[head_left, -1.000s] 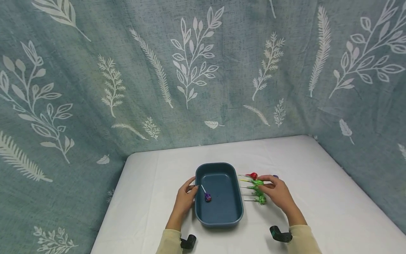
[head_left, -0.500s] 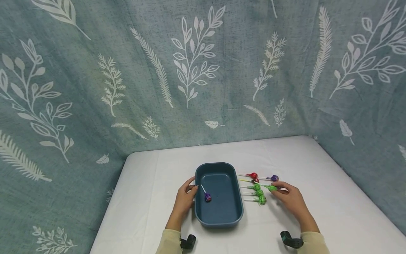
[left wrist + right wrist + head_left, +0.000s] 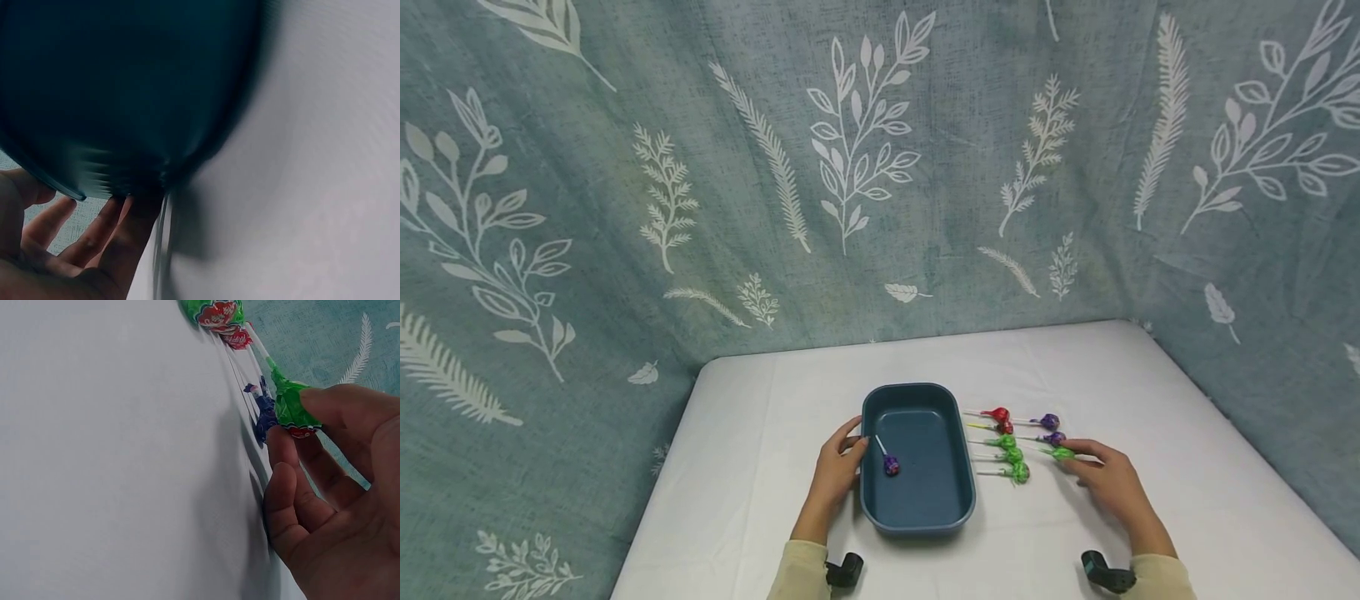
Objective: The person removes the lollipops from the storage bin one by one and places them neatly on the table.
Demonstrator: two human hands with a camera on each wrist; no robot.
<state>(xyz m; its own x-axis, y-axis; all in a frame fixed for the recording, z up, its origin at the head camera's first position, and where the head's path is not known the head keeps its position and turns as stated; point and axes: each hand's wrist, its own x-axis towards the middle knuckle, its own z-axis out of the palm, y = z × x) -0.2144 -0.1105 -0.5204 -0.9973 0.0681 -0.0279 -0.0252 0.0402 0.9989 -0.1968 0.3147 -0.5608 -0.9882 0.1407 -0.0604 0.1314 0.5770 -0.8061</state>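
My left hand (image 3: 837, 468) holds the left side of a dark blue tray (image 3: 925, 496), thumb at the rim and fingers against the outer wall. Inside the tray lies one purple lollipop (image 3: 891, 465). To the right, my right hand (image 3: 1108, 482) pinches a green-wrapped lollipop (image 3: 292, 407) by its candy end, its stick pointing left. Just beyond it are two purple lollipops, the nearer one (image 3: 1055, 438) beside my fingertips and the farther one (image 3: 1049, 422) above. Between them and the tray, red lollipops (image 3: 999, 414) and green lollipops (image 3: 1019, 473) form a column, sticks toward the tray.
A white cloth (image 3: 760, 467) covers the table. Behind and at both sides hangs a blue-green curtain (image 3: 940, 208) with white leaf prints. A black device (image 3: 846, 572) sits at my left wrist and another device (image 3: 1105, 573) at the right one.
My right hand has taken a green lollipop out of the column and carried it right and nearer, to below the purple lollipops. The left hand and tray have stayed put.
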